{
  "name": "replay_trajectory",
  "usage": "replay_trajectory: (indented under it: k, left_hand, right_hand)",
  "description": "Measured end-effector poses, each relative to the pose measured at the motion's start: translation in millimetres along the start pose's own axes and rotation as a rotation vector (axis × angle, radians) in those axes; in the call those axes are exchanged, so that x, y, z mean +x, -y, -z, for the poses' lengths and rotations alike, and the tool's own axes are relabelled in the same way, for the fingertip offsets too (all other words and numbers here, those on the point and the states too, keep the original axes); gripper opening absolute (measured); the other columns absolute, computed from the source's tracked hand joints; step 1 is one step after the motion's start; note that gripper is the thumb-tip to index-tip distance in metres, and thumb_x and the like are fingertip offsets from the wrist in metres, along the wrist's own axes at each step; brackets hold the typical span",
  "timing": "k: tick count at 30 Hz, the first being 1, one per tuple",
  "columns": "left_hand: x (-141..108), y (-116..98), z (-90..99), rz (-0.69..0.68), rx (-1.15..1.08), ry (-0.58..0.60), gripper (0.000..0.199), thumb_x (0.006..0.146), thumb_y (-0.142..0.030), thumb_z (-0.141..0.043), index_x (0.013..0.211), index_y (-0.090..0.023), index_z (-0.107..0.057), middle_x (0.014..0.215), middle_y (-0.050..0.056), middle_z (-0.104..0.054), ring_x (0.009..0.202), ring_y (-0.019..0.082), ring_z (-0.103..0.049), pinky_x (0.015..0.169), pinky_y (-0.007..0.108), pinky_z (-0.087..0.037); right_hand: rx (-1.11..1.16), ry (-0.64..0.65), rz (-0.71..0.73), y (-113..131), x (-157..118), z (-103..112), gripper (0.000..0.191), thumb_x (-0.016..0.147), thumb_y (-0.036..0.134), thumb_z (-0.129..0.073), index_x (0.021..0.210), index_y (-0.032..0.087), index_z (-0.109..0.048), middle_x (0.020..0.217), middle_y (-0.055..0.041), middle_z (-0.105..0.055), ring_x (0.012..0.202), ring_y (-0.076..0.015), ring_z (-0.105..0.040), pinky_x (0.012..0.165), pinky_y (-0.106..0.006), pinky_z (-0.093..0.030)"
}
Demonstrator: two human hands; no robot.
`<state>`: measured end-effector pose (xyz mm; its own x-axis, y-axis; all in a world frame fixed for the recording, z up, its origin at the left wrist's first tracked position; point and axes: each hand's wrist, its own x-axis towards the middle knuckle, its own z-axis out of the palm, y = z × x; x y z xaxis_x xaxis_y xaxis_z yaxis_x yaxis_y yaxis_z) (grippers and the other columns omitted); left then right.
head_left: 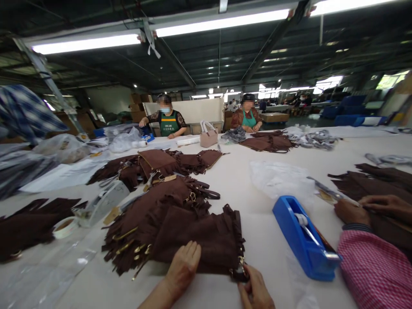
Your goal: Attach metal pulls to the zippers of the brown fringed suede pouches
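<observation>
1. Front and centre on the desk [231,184]: brown fringed bag [199,236], lying flat, left part overlapping a pile of similar bags [144,214].
2. Left hand [184,266]: laid flat on the bag near the lower edge, fingers extended and close together, gripping nothing. For steadiness, probably best to spread light pressure over the cloth, without dragging creases into the panel.
3. Right hand [255,285]: thumb and fingers nearly together, apparently pinching a dark strap piece [240,274] at the lower right corner, beside gold-coloured hardware [241,261]. Exact finger placement too small to tell. Better to pinch close to the metal, for finer control and less twisting.
4. Mind the fringe [237,223] along the right side: likely to snag in the hardware, so best smoothed clear.
5. Avoid wide elbow sweeps towards the blue tape dispenser [305,240], apart from the right hand; beyond, a co-worker's hands [352,212] on other brown material.
</observation>
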<state>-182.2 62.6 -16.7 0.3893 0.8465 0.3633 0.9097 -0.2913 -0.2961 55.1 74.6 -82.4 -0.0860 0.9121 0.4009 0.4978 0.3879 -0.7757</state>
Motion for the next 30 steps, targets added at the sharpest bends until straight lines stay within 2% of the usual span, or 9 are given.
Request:
replay_trajectory:
  k: [3, 7, 10, 13, 17, 20, 23, 26, 30]
  left_hand:
    - [-10.0, -6.7, 4.6, 0.016, -0.019, 0.057, 0.045, 0.07, 0.002, -0.032, 0.105, -0.012, -0.057, 0.1, 0.011, -0.066, 0.094, 0.02, -0.061, 0.076, 0.029, -0.049]
    - [-27.6, -13.9, -0.4, 0.024, -0.009, 0.027, 0.046, 0.069, 0.002, -0.031, 0.102, -0.013, -0.058, 0.098, 0.009, -0.067, 0.091, 0.019, -0.061, 0.074, 0.028, -0.049]
    - [-30.8, -16.1, -1.5, 0.044, 0.003, -0.041, 0.044, 0.069, 0.002, -0.031, 0.1, -0.012, -0.059, 0.097, 0.009, -0.068, 0.089, 0.019, -0.062, 0.072, 0.028, -0.049]
    - [-29.1, -17.1, -0.3, 0.067, -0.001, -0.106, 0.043, 0.069, 0.001, -0.031, 0.098, -0.012, -0.06, 0.095, 0.009, -0.068, 0.088, 0.019, -0.063, 0.07, 0.027, -0.049]
    - [-28.8, -18.7, 1.8, 0.087, -0.002, -0.163, 0.044, 0.068, 0.001, -0.03, 0.096, -0.014, -0.061, 0.095, 0.008, -0.068, 0.089, 0.017, -0.062, 0.07, 0.026, -0.048]
    - [-29.2, -19.6, 4.8, 0.09, 0.01, -0.188, 0.044, 0.07, 0.001, -0.029, 0.096, -0.014, -0.061, 0.095, 0.007, -0.068, 0.089, 0.016, -0.062, 0.07, 0.025, -0.048]
    - [-28.3, -19.4, 8.3, 0.077, 0.012, -0.217, 0.043, 0.072, 0.0, -0.028, 0.095, -0.013, -0.062, 0.095, 0.007, -0.069, 0.089, 0.016, -0.062, 0.07, 0.024, -0.048]
    - [-27.1, -19.3, 10.0, 0.072, 0.005, -0.247, 0.042, 0.073, -0.001, -0.028, 0.093, -0.012, -0.063, 0.094, 0.007, -0.069, 0.088, 0.016, -0.062, 0.07, 0.024, -0.048]
    - [-26.6, -20.4, 9.7, 0.104, 0.008, -0.27, 0.043, 0.073, 0.0, -0.027, 0.093, -0.013, -0.063, 0.093, 0.007, -0.069, 0.088, 0.016, -0.062, 0.07, 0.025, -0.048]
  right_hand:
    - [-0.183, 0.035, 0.048, 7.1, 1.6, 11.1, 0.028, 0.083, 0.023, -0.035, 0.109, 0.018, -0.046, 0.104, -0.0129, -0.055, 0.089, -0.0227, -0.059, 0.074, -0.033, -0.049]
    - [-0.348, 0.153, 0.081, 17.4, 2.4, 25.7, 0.024, 0.085, 0.021, -0.032, 0.099, 0.021, -0.052, 0.097, -0.0095, -0.058, 0.074, -0.0189, -0.061, 0.065, -0.03, -0.048]
    - [-0.416, 0.171, 0.1, 21.8, 2.6, 33.1, 0.023, 0.086, 0.019, -0.031, 0.088, 0.021, -0.054, 0.091, -0.0073, -0.058, 0.066, -0.016, -0.06, 0.059, -0.027, -0.045]
    - [-0.425, 0.153, 0.174, 21.0, 3.3, 39.5, 0.021, 0.087, 0.022, -0.033, 0.084, 0.022, -0.054, 0.083, -0.004, -0.058, 0.065, -0.015, -0.059, 0.059, -0.026, -0.044]
    - [-0.405, 0.142, 0.237, 20.9, 2.9, 49.4, 0.015, 0.085, 0.024, -0.041, 0.081, 0.024, -0.055, 0.081, -0.0028, -0.059, 0.073, -0.018, -0.057, 0.065, -0.03, -0.043]
    - [-0.318, 0.246, 0.267, 24.5, 3.7, 57.7, 0.008, 0.083, 0.024, -0.048, 0.083, 0.024, -0.056, 0.082, -0.0015, -0.061, 0.076, -0.0178, -0.057, 0.065, -0.029, -0.042]
    - [-0.254, 0.284, 0.276, 26.2, 15.0, 64.3, 0.014, 0.085, 0.019, -0.043, 0.09, 0.023, -0.055, 0.078, -0.0008, -0.062, 0.071, -0.0153, -0.056, 0.065, -0.028, -0.042]
    - [-0.373, 0.264, 0.287, 26.0, 38.8, 65.0, 0.031, 0.08, 0.006, -0.036, 0.1, 0.019, -0.056, 0.091, -0.0069, -0.063, 0.082, -0.019, -0.056, 0.07, -0.032, -0.042]
    - [-0.452, 0.485, 0.359, 29.6, 69.1, 58.4, 0.044, 0.07, -0.001, -0.038, 0.102, 0.02, -0.058, 0.117, -0.0084, -0.056, 0.11, -0.0231, -0.045, 0.089, -0.039, -0.036]
